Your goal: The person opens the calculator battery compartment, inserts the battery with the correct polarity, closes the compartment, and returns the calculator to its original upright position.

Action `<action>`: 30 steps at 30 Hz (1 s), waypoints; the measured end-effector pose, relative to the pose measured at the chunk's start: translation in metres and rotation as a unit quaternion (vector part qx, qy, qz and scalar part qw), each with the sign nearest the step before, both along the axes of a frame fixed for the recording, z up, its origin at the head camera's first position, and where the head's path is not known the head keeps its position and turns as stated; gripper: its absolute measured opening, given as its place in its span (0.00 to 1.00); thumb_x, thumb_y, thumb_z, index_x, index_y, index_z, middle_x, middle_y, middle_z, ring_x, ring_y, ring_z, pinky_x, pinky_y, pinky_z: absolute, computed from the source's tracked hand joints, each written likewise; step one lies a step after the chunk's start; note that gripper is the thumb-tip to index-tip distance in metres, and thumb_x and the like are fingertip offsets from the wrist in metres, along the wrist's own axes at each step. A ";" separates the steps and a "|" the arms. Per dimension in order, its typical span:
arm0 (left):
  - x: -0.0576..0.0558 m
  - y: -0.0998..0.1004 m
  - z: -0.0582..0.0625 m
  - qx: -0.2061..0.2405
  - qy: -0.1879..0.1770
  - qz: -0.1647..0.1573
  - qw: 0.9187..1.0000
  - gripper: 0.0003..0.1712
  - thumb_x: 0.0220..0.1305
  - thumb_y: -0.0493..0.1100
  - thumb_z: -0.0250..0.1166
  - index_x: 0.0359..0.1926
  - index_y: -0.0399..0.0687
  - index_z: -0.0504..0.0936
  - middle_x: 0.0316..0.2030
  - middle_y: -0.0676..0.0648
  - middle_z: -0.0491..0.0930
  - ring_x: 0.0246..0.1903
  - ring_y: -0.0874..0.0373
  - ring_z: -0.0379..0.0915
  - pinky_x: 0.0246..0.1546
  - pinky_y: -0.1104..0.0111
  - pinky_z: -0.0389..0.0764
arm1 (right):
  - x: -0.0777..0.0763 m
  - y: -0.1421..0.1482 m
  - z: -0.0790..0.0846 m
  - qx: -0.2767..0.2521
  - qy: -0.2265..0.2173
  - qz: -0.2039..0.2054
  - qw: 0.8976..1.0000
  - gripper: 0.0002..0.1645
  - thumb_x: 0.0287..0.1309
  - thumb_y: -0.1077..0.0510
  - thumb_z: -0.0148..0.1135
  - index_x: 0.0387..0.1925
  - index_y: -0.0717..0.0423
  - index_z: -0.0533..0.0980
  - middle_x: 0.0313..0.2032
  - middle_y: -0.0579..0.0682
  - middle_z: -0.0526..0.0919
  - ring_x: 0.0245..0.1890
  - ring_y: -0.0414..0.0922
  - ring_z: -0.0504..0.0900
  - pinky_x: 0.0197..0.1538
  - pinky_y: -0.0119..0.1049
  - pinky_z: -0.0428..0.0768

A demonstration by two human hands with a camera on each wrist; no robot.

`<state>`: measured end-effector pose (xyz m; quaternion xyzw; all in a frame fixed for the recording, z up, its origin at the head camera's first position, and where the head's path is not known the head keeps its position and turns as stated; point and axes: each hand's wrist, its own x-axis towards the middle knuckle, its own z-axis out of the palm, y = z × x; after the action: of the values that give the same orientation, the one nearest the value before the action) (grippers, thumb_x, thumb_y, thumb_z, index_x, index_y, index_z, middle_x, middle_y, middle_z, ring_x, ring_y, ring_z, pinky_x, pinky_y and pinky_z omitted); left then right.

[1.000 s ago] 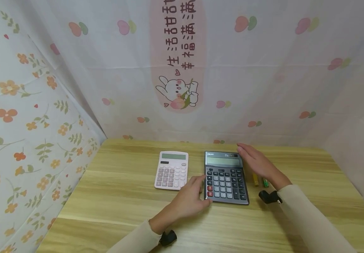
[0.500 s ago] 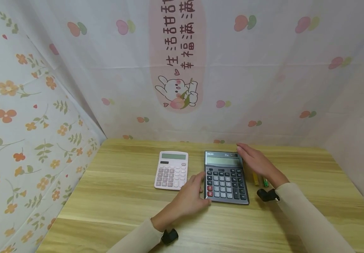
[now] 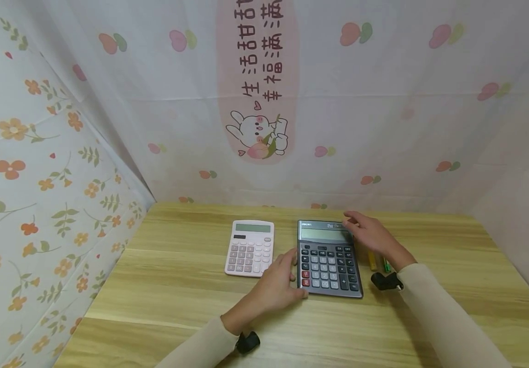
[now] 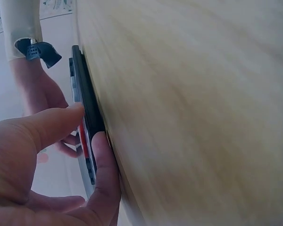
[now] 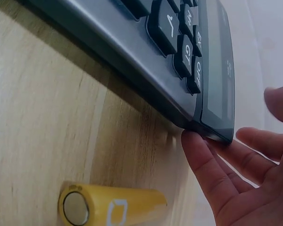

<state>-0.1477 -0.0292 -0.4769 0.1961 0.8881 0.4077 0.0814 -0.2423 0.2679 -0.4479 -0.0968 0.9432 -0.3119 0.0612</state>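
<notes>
Dark calculator (image 3: 326, 259) is lying near the desk's (image 3: 172, 296) far edge. Left hand (image 3: 275, 287) is pinching it; loose right hand (image 3: 373, 236) is touching it.

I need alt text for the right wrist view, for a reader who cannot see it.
Close-up of a right hand touching the edge of a dark gray calculator beside its display. A yellow battery lies on its side nearby on a wood-grain table.
</notes>
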 end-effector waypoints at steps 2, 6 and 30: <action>0.000 0.001 0.000 -0.001 0.000 0.001 1.000 0.62 0.53 0.39 0.87 0.83 0.34 0.62 0.60 0.42 0.78 0.42 0.63 0.76 0.45 0.68 0.79 | 0.000 0.000 0.000 0.002 0.001 0.002 1.000 0.37 0.87 0.46 0.47 0.80 0.70 0.65 0.72 0.73 0.75 0.70 0.73 0.75 0.69 0.71 0.72; 0.000 0.003 0.002 -0.007 0.006 0.000 1.000 0.62 0.52 0.38 0.87 0.82 0.33 0.62 0.60 0.42 0.78 0.40 0.65 0.75 0.42 0.69 0.78 | 0.000 0.000 0.000 0.005 0.006 0.006 1.000 0.33 0.87 0.51 0.49 0.78 0.71 0.67 0.70 0.74 0.76 0.69 0.73 0.76 0.69 0.71 0.73; -0.006 0.007 0.010 -0.053 -0.020 -0.004 0.998 0.61 0.52 0.36 0.86 0.83 0.36 0.63 0.58 0.40 0.77 0.35 0.63 0.72 0.35 0.69 0.77 | -0.007 0.002 -0.006 0.037 0.003 0.021 0.999 0.24 0.82 0.63 0.52 0.69 0.73 0.76 0.65 0.73 0.81 0.63 0.69 0.80 0.69 0.68 0.73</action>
<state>-0.1536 -0.0226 -0.4671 0.1871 0.9057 0.3640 0.1105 -0.2496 0.2698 -0.4540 -0.1151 0.9520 -0.2751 0.0687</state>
